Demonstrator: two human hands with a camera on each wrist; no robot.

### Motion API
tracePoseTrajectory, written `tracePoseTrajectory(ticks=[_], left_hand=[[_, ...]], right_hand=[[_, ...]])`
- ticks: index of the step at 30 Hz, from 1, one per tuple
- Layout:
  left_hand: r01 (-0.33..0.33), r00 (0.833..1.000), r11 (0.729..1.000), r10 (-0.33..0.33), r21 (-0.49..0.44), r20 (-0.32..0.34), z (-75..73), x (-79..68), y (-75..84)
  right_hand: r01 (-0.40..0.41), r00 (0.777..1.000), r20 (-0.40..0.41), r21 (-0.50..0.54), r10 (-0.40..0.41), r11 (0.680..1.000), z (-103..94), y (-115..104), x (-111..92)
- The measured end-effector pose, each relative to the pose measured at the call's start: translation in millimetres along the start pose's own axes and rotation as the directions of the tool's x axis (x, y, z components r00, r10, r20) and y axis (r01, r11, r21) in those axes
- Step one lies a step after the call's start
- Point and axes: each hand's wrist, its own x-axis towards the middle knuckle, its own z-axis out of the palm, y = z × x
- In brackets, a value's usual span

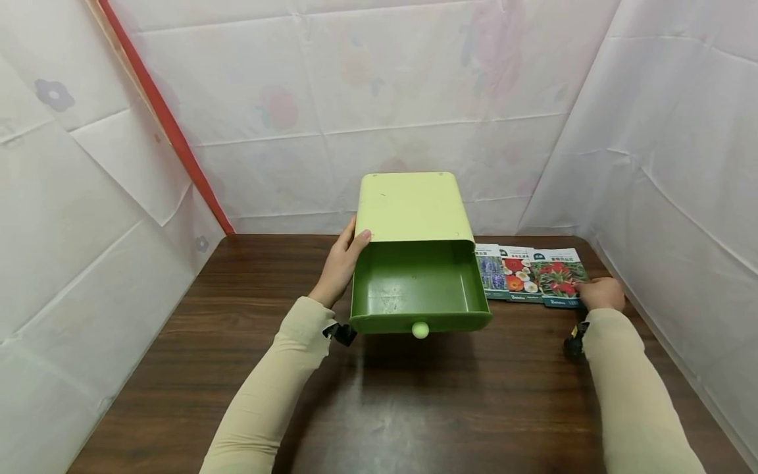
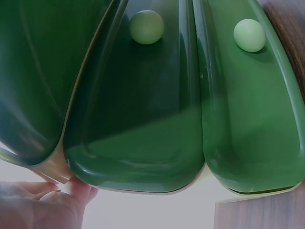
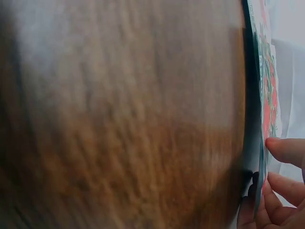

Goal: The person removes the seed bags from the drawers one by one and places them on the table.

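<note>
A pale yellow-green box [image 1: 411,207] stands at the table's middle with its green top drawer [image 1: 414,322] pulled out; the drawer's bottom shows bare. My left hand [image 1: 341,263] rests against the box's left side, thumb at the upper front edge, fingers stretched along the wall. The left wrist view shows two closed drawer fronts with round knobs [image 2: 147,27]. At the right, my right hand [image 1: 603,293] pinches the near right corner of a seed packet [image 1: 556,273] with red flowers. In the right wrist view, the thumb [image 3: 286,150] is on its printed face, other fingers underneath.
Two more seed packets, one with orange and white flowers [image 1: 518,268] and one with purple flowers [image 1: 491,271], overlap in a row beside the box. The dark wooden table [image 1: 391,415] is bordered by white floral sheeting [image 1: 331,85] at the back and sides.
</note>
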Motion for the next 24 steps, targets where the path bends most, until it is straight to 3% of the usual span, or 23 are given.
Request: tracePoseTrajectory(ticks=[7,15,20,24], left_hand=[[-0.035,0.999,0.999,0.035,-0.006,-0.012,1.0,0.2,-2.7],[-0.023,1.0,1.0,0.023,0.004,-0.018,0.8,-0.3,-1.9],[-0.027,1.0,1.0,0.027,-0.009,-0.002,-0.1,0.0,-2.6],[-0.037,0.999,0.999,0.037,-0.016,0.01,-0.4,1.1,-4.0]], right_hand=[[0.027,1.0,0.003,-0.068,-0.027,0.997,1.4,0,2],[0.031,1.0,0.009,-0.099,-0.03,0.995,3.5,0,5],[0.016,1.0,0.017,-0.045,-0.015,0.999,1.7,-4,7],[0.031,0.999,0.018,0.084,-0.032,0.996,-2.3,-15,-1]])
